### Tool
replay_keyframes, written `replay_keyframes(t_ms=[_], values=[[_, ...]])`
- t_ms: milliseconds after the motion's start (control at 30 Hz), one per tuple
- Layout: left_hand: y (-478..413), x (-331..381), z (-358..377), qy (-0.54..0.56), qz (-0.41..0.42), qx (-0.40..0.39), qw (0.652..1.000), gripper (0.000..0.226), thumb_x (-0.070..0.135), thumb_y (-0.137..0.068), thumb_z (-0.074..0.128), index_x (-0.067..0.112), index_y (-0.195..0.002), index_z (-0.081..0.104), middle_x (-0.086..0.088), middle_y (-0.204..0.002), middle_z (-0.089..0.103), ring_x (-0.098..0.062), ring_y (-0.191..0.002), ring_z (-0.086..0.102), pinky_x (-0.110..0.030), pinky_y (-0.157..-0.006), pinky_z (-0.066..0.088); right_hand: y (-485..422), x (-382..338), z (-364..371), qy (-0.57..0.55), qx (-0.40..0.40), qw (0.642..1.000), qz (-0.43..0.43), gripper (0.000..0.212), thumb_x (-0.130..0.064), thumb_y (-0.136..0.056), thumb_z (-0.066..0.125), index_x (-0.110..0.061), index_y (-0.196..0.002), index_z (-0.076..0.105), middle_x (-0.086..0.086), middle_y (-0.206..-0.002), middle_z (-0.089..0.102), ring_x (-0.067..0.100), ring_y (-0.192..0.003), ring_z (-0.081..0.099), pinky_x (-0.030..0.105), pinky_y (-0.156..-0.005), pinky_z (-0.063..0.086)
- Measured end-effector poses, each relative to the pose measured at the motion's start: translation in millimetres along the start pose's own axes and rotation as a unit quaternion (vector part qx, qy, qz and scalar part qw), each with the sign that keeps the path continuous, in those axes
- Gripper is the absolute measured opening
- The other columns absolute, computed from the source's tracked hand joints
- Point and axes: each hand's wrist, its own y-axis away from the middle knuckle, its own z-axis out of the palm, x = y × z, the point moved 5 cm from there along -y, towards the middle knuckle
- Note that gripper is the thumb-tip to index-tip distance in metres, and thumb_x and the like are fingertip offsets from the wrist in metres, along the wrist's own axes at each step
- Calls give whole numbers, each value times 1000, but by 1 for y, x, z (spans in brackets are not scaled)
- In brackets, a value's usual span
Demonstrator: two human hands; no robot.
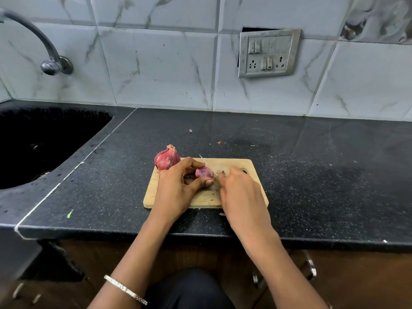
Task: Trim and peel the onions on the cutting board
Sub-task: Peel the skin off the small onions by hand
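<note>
Gripping the small onion between curled fingers and thumb, my left hand pins it near the middle of the wooden cutting board. From my head view, my right hand sits just at the onion's 3 o'clock, fingers curled over what looks like a knife handle, though the handle itself is hidden from me; a thin knife blade shows past the onion, pointing toward 11 o'clock. I see a larger unpeeled red onion at the board's 11 o'clock corner, touching the back of my left hand's fingers or very close to them, I cannot tell which. Small bits of peel lie on the board beneath my hands. The board rests on a dark speckled counter, with a black sink off at 9 o'clock, a tap above it, and a switch plate on the tiled wall at 1 o'clock.
</note>
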Motion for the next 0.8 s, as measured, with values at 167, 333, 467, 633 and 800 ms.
replay_keyframes(t_ms=[167, 333, 467, 633, 800], values=[[0, 1, -1, 13, -6, -4, 1000, 33, 18, -74, 91, 13, -101, 73, 14, -94, 75, 5, -91, 69, -9, -78, 52, -4, 5, -4, 16, 21, 1000, -7, 31, -28, -108, 41, -23, -124, 66, -7, -87, 40, 16, -77, 41, 29, -61, 28], [0, -1, -1, 16, -10, -12, 1000, 36, 21, -75, 91, 15, -103, 68, 14, -95, 73, 0, -89, 69, -14, -77, 54, -7, 38, -17, 13, 14, 998, 53, 20, -33, -102, 57, -29, -113, 74, -4, -90, 62, 22, -78, 57, 26, -57, 34], [2, -2, -2, 25, -9, -13, 1000, 38, 15, -78, 89, 17, -107, 65, 9, -98, 73, -8, -87, 68, -20, -76, 56, -32, 69, -14, -18, -17, 994, 111, 15, -29, -97, 65, -31, -108, 74, 5, -96, 72, 31, -94, 65, 37, -72, 47], [4, 1, -2, 41, 6, -32, 999, 37, 10, -83, 85, 18, -112, 62, 8, -107, 71, 0, -100, 67, -11, -79, 52, -56, 88, -1, -24, -28, 987, 157, 9, -26, -97, 66, -24, -96, 75, 7, -100, 71, 30, -97, 62, 34, -69, 40], [4, 2, -3, 9, 33, -40, 999, 39, 9, -85, 82, 22, -117, 64, 14, -113, 69, -4, -105, 67, -27, -89, 59, -56, 77, -2, 32, -5, 988, 151, 9, -24, -94, 70, -17, -98, 76, 5, -103, 68, 30, -93, 64, 35, -67, 44]])
